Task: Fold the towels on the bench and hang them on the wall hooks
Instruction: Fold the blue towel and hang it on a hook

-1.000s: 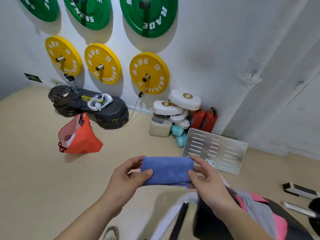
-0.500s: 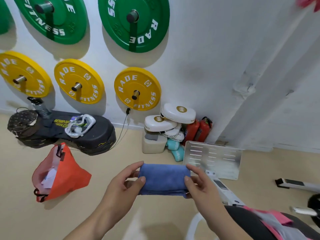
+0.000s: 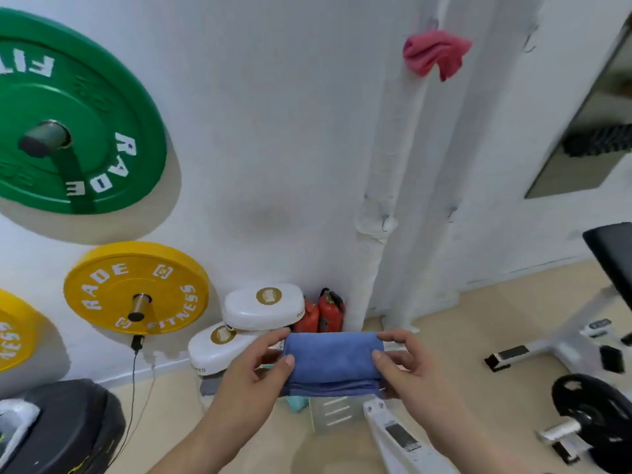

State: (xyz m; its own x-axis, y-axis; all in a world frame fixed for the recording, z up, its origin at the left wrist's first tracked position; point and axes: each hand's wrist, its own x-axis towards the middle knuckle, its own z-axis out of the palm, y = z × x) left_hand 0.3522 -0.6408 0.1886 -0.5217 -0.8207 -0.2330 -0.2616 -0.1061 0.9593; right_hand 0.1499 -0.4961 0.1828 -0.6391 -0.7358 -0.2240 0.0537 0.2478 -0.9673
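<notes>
A folded blue towel (image 3: 331, 362) hangs in the air in front of me, low in the middle of the view. My left hand (image 3: 254, 378) pinches its left end and my right hand (image 3: 407, 362) pinches its right end, thumbs on top. High on the white wall a pink towel (image 3: 434, 54) hangs bunched on a hook. A bare small hook (image 3: 530, 44) shows further right on the wall. The black bench pad (image 3: 612, 254) juts in at the right edge.
Green (image 3: 68, 124) and yellow (image 3: 136, 289) weight plates sit on wall pegs at left. White pads (image 3: 263, 306), red extinguishers (image 3: 330, 311) and a metal plate (image 3: 335, 410) lie by the wall base. A wrapped pipe (image 3: 386, 186) runs up the wall. Bench legs and a black plate (image 3: 588, 408) stand right.
My view has swung up and to the right, bringing the pink towel on the wall into sight. Both hands still hold the blue towel, now closer to the wall.
</notes>
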